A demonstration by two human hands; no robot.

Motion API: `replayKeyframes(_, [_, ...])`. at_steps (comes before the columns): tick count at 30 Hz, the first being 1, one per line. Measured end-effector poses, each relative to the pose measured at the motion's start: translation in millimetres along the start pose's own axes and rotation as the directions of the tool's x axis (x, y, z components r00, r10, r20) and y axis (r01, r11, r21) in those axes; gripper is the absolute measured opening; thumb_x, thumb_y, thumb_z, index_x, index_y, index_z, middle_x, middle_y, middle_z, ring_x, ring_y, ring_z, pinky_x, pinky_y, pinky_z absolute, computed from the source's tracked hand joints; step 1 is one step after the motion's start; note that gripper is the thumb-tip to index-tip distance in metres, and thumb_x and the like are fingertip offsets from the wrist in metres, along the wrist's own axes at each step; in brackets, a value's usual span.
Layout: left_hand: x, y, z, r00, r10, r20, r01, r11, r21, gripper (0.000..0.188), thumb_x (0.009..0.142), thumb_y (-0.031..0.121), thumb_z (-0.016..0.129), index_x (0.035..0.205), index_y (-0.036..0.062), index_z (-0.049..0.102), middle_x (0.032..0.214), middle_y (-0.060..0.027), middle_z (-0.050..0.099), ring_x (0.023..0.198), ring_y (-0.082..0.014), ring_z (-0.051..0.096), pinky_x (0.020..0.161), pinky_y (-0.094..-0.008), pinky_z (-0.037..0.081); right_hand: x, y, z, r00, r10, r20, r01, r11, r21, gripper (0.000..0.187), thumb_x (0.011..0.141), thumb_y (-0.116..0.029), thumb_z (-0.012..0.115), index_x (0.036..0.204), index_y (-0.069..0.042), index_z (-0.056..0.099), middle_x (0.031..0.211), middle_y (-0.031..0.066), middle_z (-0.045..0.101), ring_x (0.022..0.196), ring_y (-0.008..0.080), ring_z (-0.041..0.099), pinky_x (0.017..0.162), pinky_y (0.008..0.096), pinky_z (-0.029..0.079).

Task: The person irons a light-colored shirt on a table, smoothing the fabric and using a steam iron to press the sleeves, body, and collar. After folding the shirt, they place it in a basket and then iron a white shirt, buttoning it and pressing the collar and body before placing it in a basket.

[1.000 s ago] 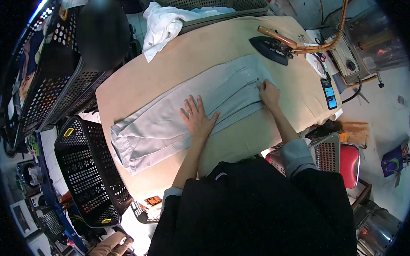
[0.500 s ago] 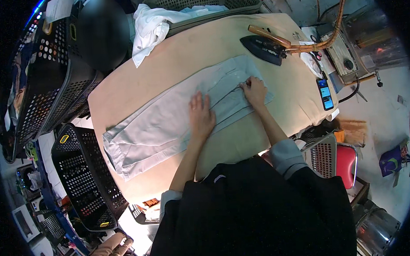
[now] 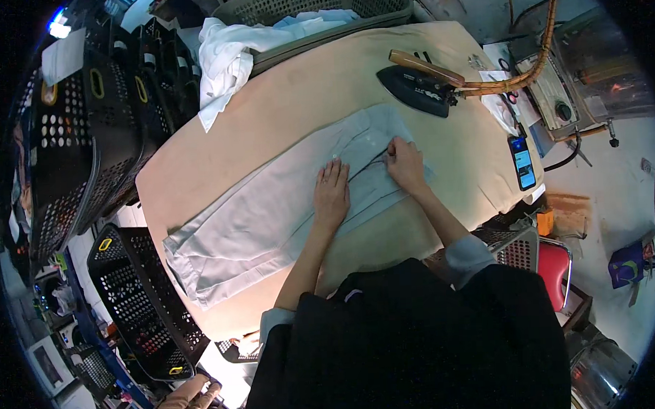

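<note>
Pale grey trousers point(image 3: 249, 222) lie folded lengthwise across the padded ironing table point(image 3: 196, 166), the leg ends at the lower left and the waist at the upper right. My left hand point(image 3: 331, 193) rests flat on the cloth near the middle, its fingers stretched out. Close to the waist end, my right hand point(image 3: 405, 164) has its fingers pinched on the trousers' fabric beside a dark slit that looks like a pocket opening. Beyond that hand, an iron point(image 3: 414, 90) with a wooden handle sits on the table, apart from the cloth.
A grey-green basket point(image 3: 293, 50) at the far edge holds white clothes point(image 3: 225, 56), partly hanging over. Black perforated crates point(image 3: 140, 305) stand at the left. Near the right edge are a phone point(image 3: 522, 165) and scissors point(image 3: 511, 97). A wrapped hose point(image 3: 535, 64) runs to the iron.
My left hand has shifted slightly right and settled on the cloth. The right hand stays by the dark slit. A dark blurred round shape at the upper left is gone; the view has shifted slightly.
</note>
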State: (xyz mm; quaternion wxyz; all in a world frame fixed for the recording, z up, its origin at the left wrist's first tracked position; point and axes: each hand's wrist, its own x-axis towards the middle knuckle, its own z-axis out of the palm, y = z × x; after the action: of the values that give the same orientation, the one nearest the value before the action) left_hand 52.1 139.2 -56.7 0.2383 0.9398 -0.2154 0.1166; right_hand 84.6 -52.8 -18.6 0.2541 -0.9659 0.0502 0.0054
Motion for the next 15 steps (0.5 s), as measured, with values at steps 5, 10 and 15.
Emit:
replayKeyframes(5, [-2, -2, -5, 0.991, -0.069, 0.117, 0.065, 0.997, 0.035, 0.047, 0.079, 0.020, 0.053, 0.121, 0.0027, 0.043, 0.128, -0.0163, 0.040, 0.119, -0.0307, 0.036, 0.100, -0.0427, 0.025, 54, 3, -51, 0.931, -0.215, -0.295, 0.113, 0.938, -0.327, 0.032, 0.068, -0.014, 0.062, 0.096, -0.008, 0.049, 0.103, 0.0119, 0.049, 0.091, 0.0286, 0.048, 0.076, 0.0435, 0.035])
replayKeyframes(10, [2, 8, -25, 0.981, -0.074, 0.178, 0.086, 0.995, -0.060, 0.061, 0.077, 0.034, 0.057, 0.126, 0.0039, 0.037, 0.133, -0.0161, 0.033, 0.125, -0.0309, 0.028, 0.103, -0.0476, 0.017, 154, 53, -111, 0.910, -0.412, -0.037, 0.320, 0.757, -0.570, 0.034, 0.065, -0.011, 0.062, 0.095, -0.006, 0.047, 0.096, 0.0132, 0.048, 0.096, 0.0319, 0.047, 0.076, 0.0428, 0.039])
replayKeyframes(15, [-12, -19, -57, 0.963, -0.233, 0.135, 0.214, 0.967, 0.140, 0.063, 0.079, 0.037, 0.053, 0.130, 0.0062, 0.032, 0.137, -0.0144, 0.027, 0.129, -0.0295, 0.021, 0.103, -0.0507, 0.011, 202, 87, -109, 0.860, -0.437, 0.262, 0.507, 0.790, -0.346, 0.040, 0.067, -0.003, 0.055, 0.105, -0.002, 0.043, 0.106, 0.0170, 0.046, 0.097, 0.0357, 0.046, 0.082, 0.0409, 0.040])
